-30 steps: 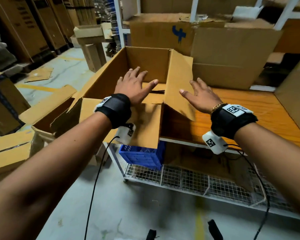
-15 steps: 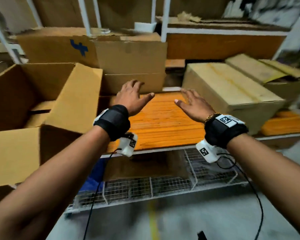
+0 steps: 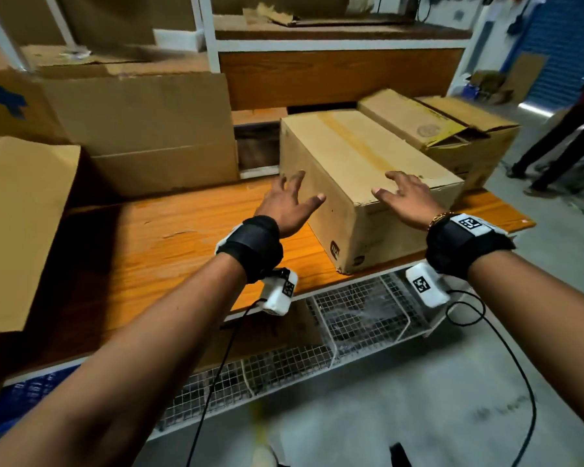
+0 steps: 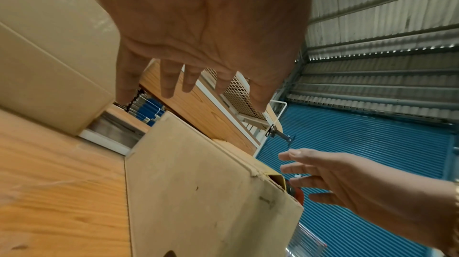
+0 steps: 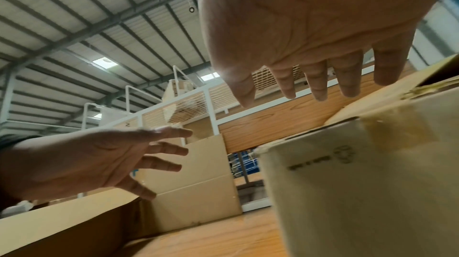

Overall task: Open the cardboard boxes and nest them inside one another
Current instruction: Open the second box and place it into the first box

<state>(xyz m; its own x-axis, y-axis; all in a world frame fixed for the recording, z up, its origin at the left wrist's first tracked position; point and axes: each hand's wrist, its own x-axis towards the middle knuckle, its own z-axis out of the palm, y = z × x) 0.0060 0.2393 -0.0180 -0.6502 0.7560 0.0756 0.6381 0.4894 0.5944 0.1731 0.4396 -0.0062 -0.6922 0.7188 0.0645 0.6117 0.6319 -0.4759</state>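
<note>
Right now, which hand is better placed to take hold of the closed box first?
Right. The right hand is spread open over the closed box's top near corner; the left hand reaches beside its left side.

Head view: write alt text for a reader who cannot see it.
Two open hands, left hand and right hand, reach for a taped-shut cardboard box on an orange wooden shelf. An open box stands at the left, with more boxes behind.

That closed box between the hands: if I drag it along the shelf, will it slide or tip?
The closed box is low, long and flat on the wooden shelf, so it will probably slide rather than tip. Its creased, worn corners suggest walls that may flex. Weight cannot be told. Left hand and right hand are open.
</note>
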